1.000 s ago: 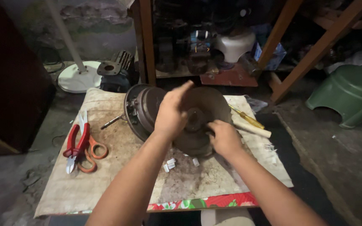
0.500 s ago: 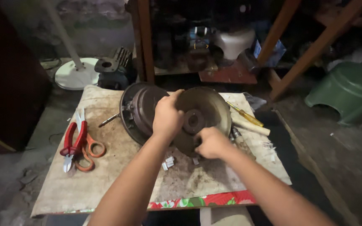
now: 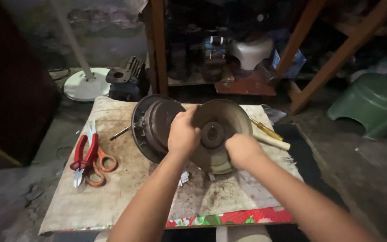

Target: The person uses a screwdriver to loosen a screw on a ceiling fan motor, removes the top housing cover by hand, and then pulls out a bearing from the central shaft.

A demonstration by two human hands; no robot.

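Observation:
A round grey metal motor housing stands on edge in two halves on the low table (image 3: 113, 201). My left hand (image 3: 183, 134) grips the near cover half (image 3: 218, 130) at its left rim, where it meets the back half (image 3: 151, 127). My right hand (image 3: 242, 150) is closed on the cover's lower right rim. A thin shaft (image 3: 119, 132) sticks out to the left of the back half.
Red-handled pliers (image 3: 85, 152) and orange scissors (image 3: 101, 163) lie at the table's left. A yellow-handled screwdriver (image 3: 265, 131) and a pale stick (image 3: 274, 142) lie at the right. A green stool (image 3: 372, 103), a white fan base (image 3: 86, 83), a dark motor block (image 3: 126, 80) and wooden shelving surround the table.
Both hands have shifted on the cover: the left slid from its top to its left rim, the right closed on the lower right rim. The cover now faces me more squarely.

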